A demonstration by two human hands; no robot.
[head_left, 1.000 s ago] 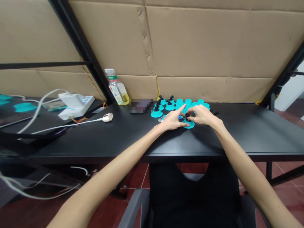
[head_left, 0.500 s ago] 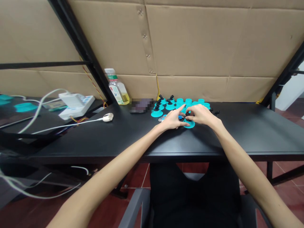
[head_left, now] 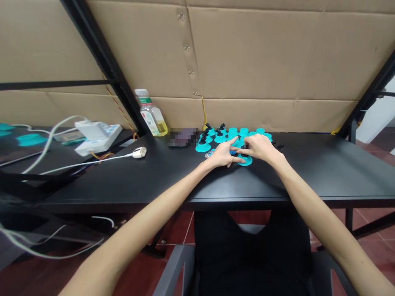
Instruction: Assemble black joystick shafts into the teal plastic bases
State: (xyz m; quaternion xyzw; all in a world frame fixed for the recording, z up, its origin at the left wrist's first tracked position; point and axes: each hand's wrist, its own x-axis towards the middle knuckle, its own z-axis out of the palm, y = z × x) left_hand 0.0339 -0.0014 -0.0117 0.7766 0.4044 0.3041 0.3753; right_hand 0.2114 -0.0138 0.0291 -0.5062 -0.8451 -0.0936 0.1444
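Both hands meet over a teal cup (head_left: 246,161) with a black knob, which sits on the table (head_left: 308,176) at the person's 12 o'clock. The right hand (head_left: 259,148) curls tight, pinching the knob. The left hand (head_left: 220,155) is half curled at the cup's 9 o'clock side with its thumb at the rim; whether it grips is unclear. More teal cups (head_left: 243,132) cluster at 12 o'clock of it, and a bottle (head_left: 151,117) stands at 10 o'clock.

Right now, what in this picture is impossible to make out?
Head view, all of it:
What sits on the teal disc: covered by the right hand and left hand; their grip is hidden.
The thing beside the bottle: blurred out by a patch.
The bottle's label: too small to read.
Teal shapes at the left edge: smeared and cut off.
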